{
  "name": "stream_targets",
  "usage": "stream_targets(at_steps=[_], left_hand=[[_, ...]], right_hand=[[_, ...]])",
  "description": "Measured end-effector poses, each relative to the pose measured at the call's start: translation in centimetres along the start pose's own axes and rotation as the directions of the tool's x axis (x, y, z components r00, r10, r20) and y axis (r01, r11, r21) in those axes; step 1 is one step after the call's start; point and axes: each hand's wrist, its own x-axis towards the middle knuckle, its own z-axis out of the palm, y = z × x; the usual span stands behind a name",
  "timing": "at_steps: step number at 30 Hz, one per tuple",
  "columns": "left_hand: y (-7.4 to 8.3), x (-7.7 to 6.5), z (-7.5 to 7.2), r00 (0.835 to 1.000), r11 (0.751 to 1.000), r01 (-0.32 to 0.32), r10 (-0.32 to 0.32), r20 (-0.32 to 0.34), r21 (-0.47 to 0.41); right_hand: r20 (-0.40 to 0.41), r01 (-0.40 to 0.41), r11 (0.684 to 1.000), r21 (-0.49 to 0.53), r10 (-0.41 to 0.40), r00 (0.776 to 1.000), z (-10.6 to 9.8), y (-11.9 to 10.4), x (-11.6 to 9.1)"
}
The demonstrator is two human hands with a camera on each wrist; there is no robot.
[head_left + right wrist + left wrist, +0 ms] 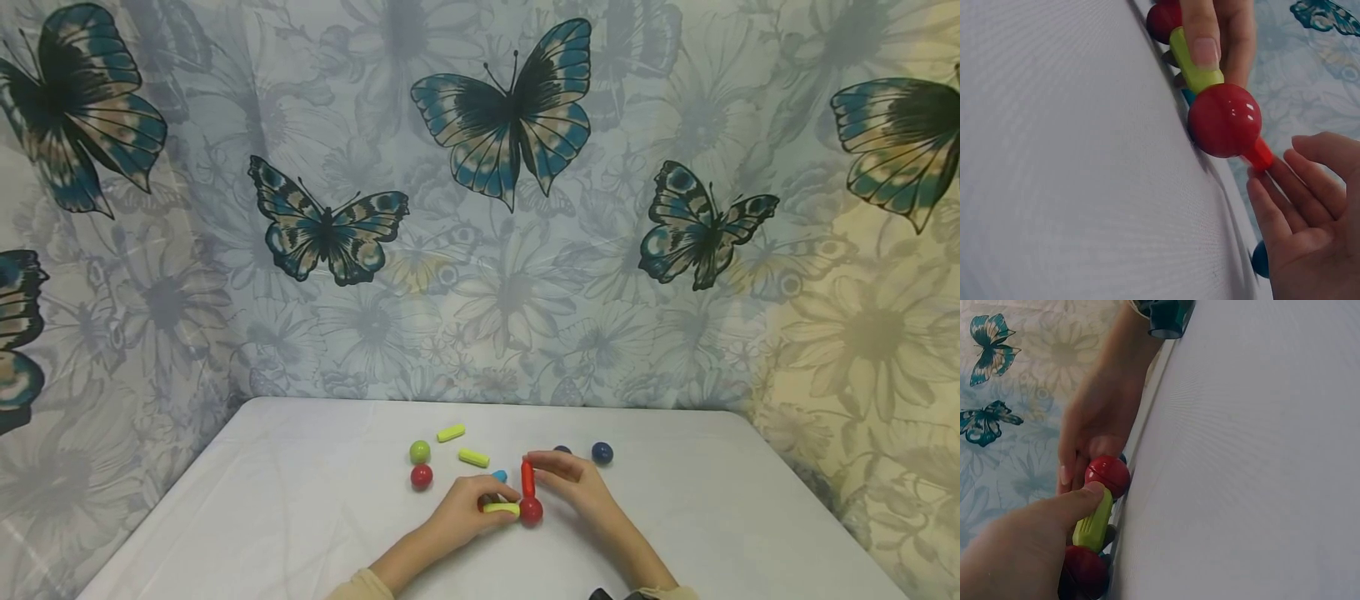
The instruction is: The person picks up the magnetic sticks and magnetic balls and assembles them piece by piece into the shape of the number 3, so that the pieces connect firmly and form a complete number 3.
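My left hand (467, 510) pinches a yellow-green magnetic-looking stick (501, 507) between thumb and fingers. The stick's right end meets a glossy red ball (531, 512). From that ball a red stick (528, 479) points toward the back of the table. Fingertips of my right hand (581, 485) touch the far end of the red stick. In the right wrist view those fingers (1291, 187) reach out fairly straight to the red stick (1261, 155), with the thumb apart from it. The left wrist view shows the left thumb lying along the yellow-green stick (1092, 525).
Left of the hands lie a green ball (420, 452) and another red ball (422, 477). Two yellow-green sticks, one farther back (451, 432) and one nearer (474, 457), lie beyond. A blue piece (499, 476) is partly hidden. Dark blue balls (602, 452) sit behind the right hand.
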Motion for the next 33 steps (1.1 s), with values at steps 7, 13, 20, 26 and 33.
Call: stream_targets(at_steps=[7,13,20,26,33], left_hand=[[-0.03,-0.01,0.24,1.0,1.0,0.013,-0.013,-0.019,0.017],[-0.08,-0.06,0.3,1.0,1.0,0.009,-0.008,-0.023,0.014],[-0.01,-0.1,0.29,1.0,1.0,0.02,-0.02,-0.019,0.004],[0.07,-0.16,0.25,0.999,1.0,0.022,-0.022,-0.023,0.009],[-0.13,-0.1,0.31,1.0,1.0,0.027,-0.027,-0.014,-0.008]], right_hand=[[0.006,0.036,0.999,-0.033,-0.036,0.999,-0.01,-0.18,-0.03],[-0.065,0.101,0.995,-0.008,-0.102,0.993,-0.28,-0.37,-0.12],[-0.167,0.225,0.974,-0.031,-0.227,0.959,-0.77,-0.2,-0.32],[-0.239,0.215,0.976,-0.025,-0.215,0.947,-0.93,-0.13,-0.15],[-0.279,0.144,0.985,-0.098,-0.166,0.946,-0.8,0.24,-0.01]])
